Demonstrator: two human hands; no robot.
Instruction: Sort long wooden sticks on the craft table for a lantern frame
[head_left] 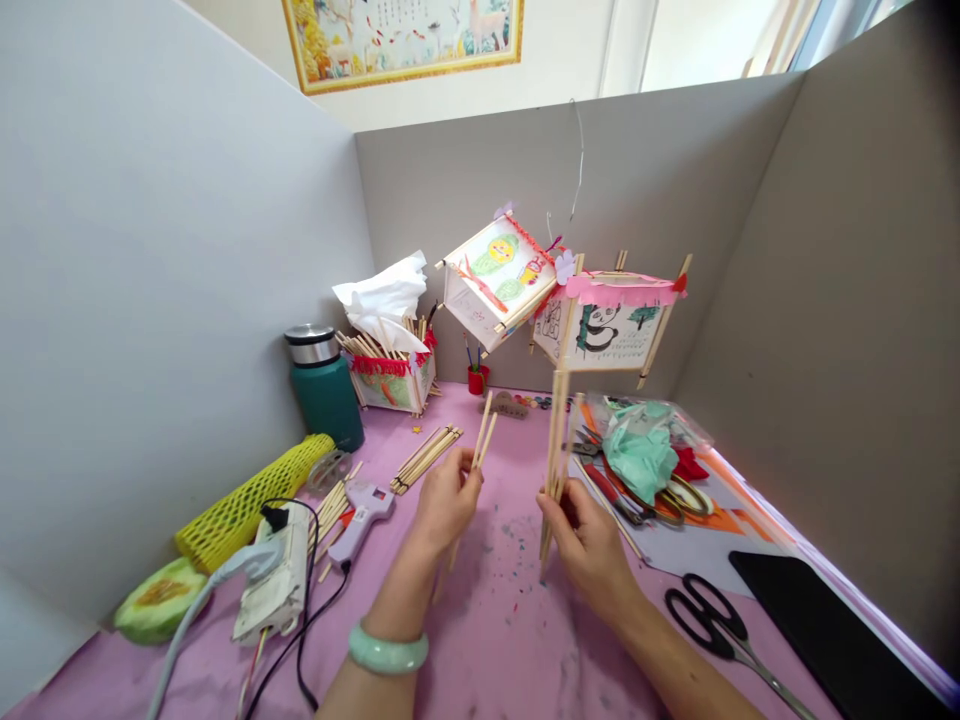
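Left grip and right grip are pinched closed, side by side, apart.

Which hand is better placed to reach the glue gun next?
Probably the left hand: the glue gun lies nearer to it than to the right hand, though both hold wooden sticks.

At the near left of the desk, a cut melon lies beside a white power strip. Farther back on the left are a yellow mesh and a teal flask. A red cup stands at the far side, a black slab lies near right, and a framed picture hangs beyond.
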